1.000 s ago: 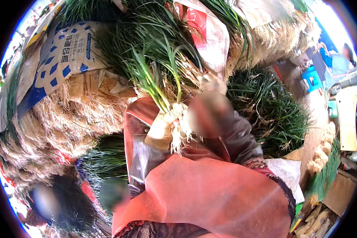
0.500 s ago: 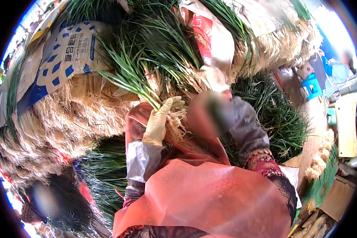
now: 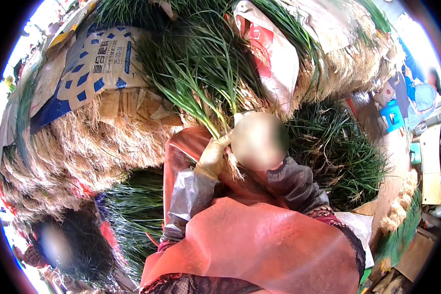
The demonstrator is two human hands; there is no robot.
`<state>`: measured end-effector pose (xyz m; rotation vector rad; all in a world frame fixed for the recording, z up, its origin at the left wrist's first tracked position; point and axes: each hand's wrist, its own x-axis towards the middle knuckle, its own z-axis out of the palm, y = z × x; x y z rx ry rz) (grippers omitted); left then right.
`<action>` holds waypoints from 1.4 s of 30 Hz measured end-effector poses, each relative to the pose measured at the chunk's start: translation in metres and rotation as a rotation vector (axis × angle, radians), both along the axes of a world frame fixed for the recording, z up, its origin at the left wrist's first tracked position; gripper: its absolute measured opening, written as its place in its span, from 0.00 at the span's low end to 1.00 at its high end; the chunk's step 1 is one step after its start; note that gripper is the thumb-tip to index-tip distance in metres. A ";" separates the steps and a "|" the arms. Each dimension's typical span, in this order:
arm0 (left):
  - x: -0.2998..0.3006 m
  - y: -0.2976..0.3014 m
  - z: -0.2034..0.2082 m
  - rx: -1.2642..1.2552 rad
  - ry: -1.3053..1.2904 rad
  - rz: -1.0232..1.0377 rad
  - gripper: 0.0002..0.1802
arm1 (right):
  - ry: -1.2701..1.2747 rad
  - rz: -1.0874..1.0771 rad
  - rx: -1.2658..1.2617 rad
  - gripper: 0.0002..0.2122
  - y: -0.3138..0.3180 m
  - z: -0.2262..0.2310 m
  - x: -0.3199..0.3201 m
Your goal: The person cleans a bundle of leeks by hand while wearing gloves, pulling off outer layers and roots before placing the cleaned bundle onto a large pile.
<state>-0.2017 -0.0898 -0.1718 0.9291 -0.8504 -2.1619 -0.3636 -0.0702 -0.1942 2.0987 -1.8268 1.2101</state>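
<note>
My left hand (image 3: 211,157), in a pale yellow glove, is closed round the lower stems of a small bunch of long-leaved green plants (image 3: 199,110). Their leaves slant up and to the left, and pale stringy roots (image 3: 233,166) hang below the fist. Close beside it on the right is my right hand (image 3: 259,142), mostly hidden by a round blurred patch, so its fingers cannot be made out. Just beyond both hands lies a pile of the same kind of plants (image 3: 206,59), leaves pointing away and roots toward me.
A red plastic apron (image 3: 259,240) covers my lap. Stacked plants with matted roots (image 3: 108,142) rise at left under a printed sack (image 3: 95,63). More greens (image 3: 338,157) lie at right and more leaves (image 3: 132,210) at lower left. A blue plastic container (image 3: 392,116) stands far right.
My right hand has drawn back from the pile toward the left hand. The left hand has shifted slightly right and down in view, still holding its bunch.
</note>
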 end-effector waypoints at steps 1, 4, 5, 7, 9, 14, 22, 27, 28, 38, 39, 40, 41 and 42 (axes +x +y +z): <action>0.008 0.005 0.003 0.040 0.168 -0.017 0.12 | 0.054 -0.049 0.001 0.05 0.002 -0.009 -0.007; 0.013 0.023 0.028 0.093 0.399 0.048 0.15 | 0.051 -0.328 0.488 0.08 -0.001 -0.037 -0.061; 0.011 0.020 0.036 0.077 0.463 0.001 0.15 | 0.143 -0.341 0.367 0.09 0.000 -0.033 -0.064; 0.020 0.005 0.024 0.162 0.488 -0.073 0.17 | 0.248 -0.354 0.176 0.07 -0.014 -0.009 -0.060; 0.026 0.008 -0.003 0.173 0.429 0.046 0.16 | 0.426 -0.499 0.271 0.06 -0.052 -0.021 -0.060; 0.010 0.001 0.039 -0.321 0.043 -0.281 0.18 | 0.083 -0.399 0.757 0.09 -0.080 -0.011 -0.128; 0.013 -0.001 -0.011 -0.057 0.117 -0.032 0.22 | 0.431 -0.416 0.085 0.15 -0.076 0.060 -0.112; -0.010 0.014 0.015 0.026 0.207 -0.054 0.22 | -0.461 0.013 0.455 0.14 -0.026 0.051 -0.043; -0.019 0.014 0.021 0.083 0.125 -0.075 0.21 | -1.004 0.250 0.612 0.16 -0.012 0.023 -0.038; 0.008 0.027 0.016 0.184 0.193 -0.113 0.15 | -0.858 0.568 0.265 0.16 -0.002 0.030 -0.026; 0.002 0.028 0.000 0.214 0.208 -0.038 0.15 | -0.809 0.674 0.193 0.14 -0.001 0.032 -0.015; 0.007 0.028 0.004 0.116 0.161 -0.117 0.14 | -0.993 0.595 0.473 0.13 -0.001 0.034 -0.013; 0.007 0.029 0.001 0.075 0.133 -0.098 0.14 | -1.186 0.467 0.738 0.12 0.001 0.035 -0.010; 0.007 0.030 -0.002 0.034 0.105 -0.079 0.14 | -1.313 0.381 0.853 0.12 0.000 0.032 -0.007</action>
